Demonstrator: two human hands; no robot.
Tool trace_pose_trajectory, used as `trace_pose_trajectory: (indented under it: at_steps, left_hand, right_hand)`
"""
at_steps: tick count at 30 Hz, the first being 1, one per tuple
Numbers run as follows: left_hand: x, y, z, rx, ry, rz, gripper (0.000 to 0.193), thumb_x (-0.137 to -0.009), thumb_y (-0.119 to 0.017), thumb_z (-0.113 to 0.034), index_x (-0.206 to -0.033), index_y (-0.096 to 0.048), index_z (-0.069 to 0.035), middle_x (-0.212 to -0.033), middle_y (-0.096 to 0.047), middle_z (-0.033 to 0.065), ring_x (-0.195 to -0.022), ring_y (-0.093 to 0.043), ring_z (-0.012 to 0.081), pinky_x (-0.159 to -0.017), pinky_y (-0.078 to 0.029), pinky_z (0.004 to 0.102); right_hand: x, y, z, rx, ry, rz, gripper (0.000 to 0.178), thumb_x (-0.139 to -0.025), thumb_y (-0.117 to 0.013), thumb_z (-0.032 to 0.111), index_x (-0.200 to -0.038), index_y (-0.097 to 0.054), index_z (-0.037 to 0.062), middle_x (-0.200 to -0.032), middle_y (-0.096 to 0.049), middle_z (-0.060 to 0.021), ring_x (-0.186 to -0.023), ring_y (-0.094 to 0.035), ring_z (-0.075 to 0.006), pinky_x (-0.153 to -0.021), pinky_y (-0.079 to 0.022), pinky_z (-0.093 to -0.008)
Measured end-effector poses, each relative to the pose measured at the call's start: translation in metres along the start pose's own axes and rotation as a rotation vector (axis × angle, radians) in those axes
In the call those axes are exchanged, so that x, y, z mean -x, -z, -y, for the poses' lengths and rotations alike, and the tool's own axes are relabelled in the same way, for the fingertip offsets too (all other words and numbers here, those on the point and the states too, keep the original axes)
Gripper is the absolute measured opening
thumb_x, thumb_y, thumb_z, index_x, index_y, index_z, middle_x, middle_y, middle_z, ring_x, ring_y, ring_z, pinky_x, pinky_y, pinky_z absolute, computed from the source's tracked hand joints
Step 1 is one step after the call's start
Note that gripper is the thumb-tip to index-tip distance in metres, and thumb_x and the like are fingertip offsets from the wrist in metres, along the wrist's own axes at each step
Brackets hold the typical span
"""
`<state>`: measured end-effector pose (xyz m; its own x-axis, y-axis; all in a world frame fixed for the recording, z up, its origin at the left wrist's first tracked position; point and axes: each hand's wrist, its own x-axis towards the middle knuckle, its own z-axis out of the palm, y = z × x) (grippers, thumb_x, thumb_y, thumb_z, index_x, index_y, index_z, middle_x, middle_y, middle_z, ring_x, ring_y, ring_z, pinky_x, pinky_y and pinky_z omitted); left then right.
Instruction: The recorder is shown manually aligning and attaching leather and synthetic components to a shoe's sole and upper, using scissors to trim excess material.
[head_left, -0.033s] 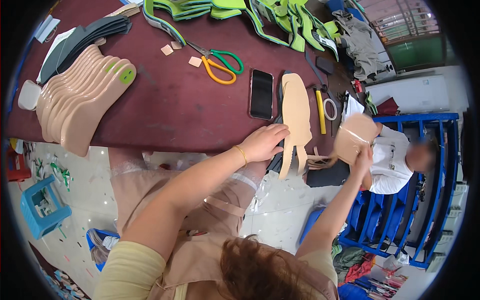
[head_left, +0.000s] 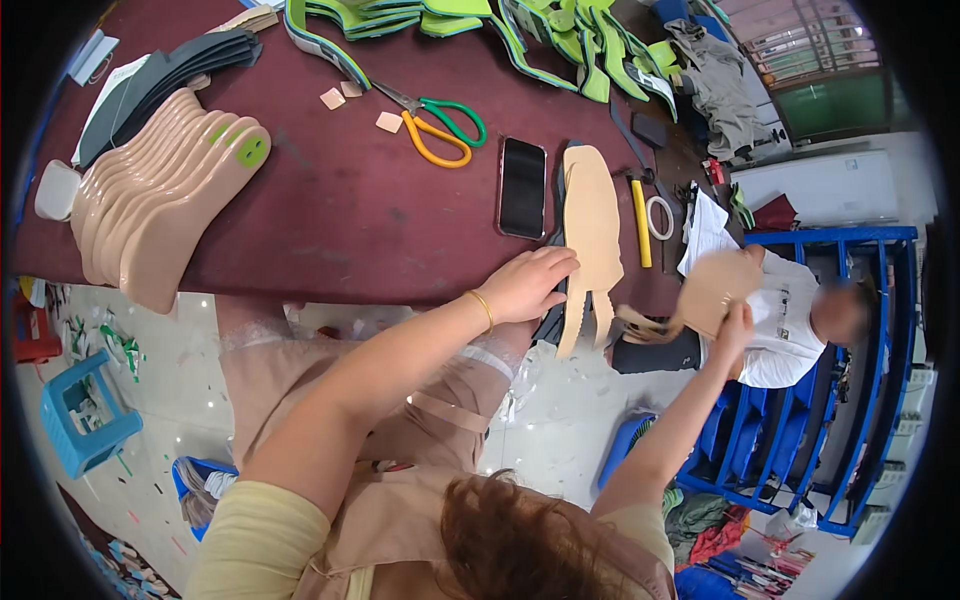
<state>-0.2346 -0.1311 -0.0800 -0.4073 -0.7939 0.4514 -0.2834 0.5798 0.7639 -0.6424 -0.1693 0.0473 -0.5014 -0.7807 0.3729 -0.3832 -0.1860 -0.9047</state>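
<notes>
My left hand (head_left: 540,283) lies over the table's front edge with its fingers stretched out, the tips touching the side of a stack of beige cut-out sheet pieces (head_left: 590,215). These pieces have narrow strips hanging over the edge, and dark grey pieces lie beneath them. Out to the right, my right hand (head_left: 735,328) grips a beige sheet piece (head_left: 712,292) by its edge, held up off the table. The piece is blurred, and loose strips trail from its left side.
A black phone (head_left: 523,188), scissors (head_left: 440,130), a yellow tube (head_left: 641,225) and a tape roll (head_left: 659,218) lie on the dark red table (head_left: 340,210). Glossy beige shaped pieces (head_left: 170,210) stand stacked at left, green ones (head_left: 590,50) at back. A person (head_left: 785,325) is close at right.
My right hand has shifted slightly to the right with the beige sheet piece, whose strips have swung along. My left hand has stayed in place.
</notes>
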Motion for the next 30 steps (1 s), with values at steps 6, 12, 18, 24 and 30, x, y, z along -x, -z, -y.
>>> trace_pose_trajectory:
  at_steps: [6,12,18,24,30]
  left_hand:
    - [0.001,0.003,-0.001,0.042,0.041,-0.003,0.048,-0.080,-0.065,-0.015,-0.123,-0.048,-0.002,-0.127,-0.049,0.0132,-0.119,-0.046,0.0305,-0.100,-0.039,0.0402]
    - [0.003,-0.004,0.002,0.066,-0.013,-0.037,0.044,-0.081,-0.064,-0.013,-0.120,-0.049,-0.002,-0.125,-0.050,0.0135,-0.117,-0.047,0.0309,-0.099,-0.039,0.0400]
    - [0.005,0.000,0.006,0.073,0.029,-0.174,0.018,-0.083,-0.062,-0.010,-0.098,-0.056,-0.002,-0.099,-0.056,0.0118,-0.096,-0.052,0.0310,-0.087,-0.044,0.0393]
    - [0.003,0.004,0.000,0.159,0.044,-0.155,0.029,-0.092,-0.052,-0.020,-0.071,-0.050,0.000,-0.071,-0.051,0.0137,-0.075,-0.050,0.0317,-0.071,-0.043,0.0409]
    - [0.001,0.005,0.004,0.239,0.115,-0.232,0.032,-0.094,-0.049,-0.024,-0.072,-0.049,0.001,-0.070,-0.050,0.0161,-0.072,-0.049,0.0332,-0.069,-0.043,0.0413]
  right_hand:
    - [0.013,-0.015,0.039,1.041,0.424,-0.075,0.020,-0.082,-0.061,0.015,-0.096,-0.064,0.0001,-0.086,-0.068,-0.0144,-0.069,-0.065,-0.0263,-0.065,-0.051,-0.0362]
    - [0.089,-0.169,0.005,1.081,0.297,0.266,0.040,-0.086,-0.060,0.032,-0.106,-0.064,-0.0018,-0.097,-0.065,-0.0237,-0.089,-0.063,-0.0401,-0.077,-0.051,-0.0431]
    - [0.124,-0.253,0.025,0.666,0.338,0.588,0.027,-0.076,-0.072,0.023,-0.088,-0.066,-0.0011,-0.088,-0.065,-0.0183,-0.084,-0.063,-0.0276,-0.075,-0.049,-0.0346]
    - [0.101,-0.250,0.008,0.518,-0.012,0.762,0.030,-0.069,-0.078,0.026,-0.074,-0.064,-0.0009,-0.073,-0.060,-0.0141,-0.070,-0.060,-0.0270,-0.067,-0.048,-0.0370]
    - [0.107,-0.262,0.023,0.733,0.160,0.761,0.033,-0.067,-0.078,0.028,-0.075,-0.064,-0.0009,-0.076,-0.064,-0.0154,-0.068,-0.063,-0.0260,-0.066,-0.049,-0.0357]
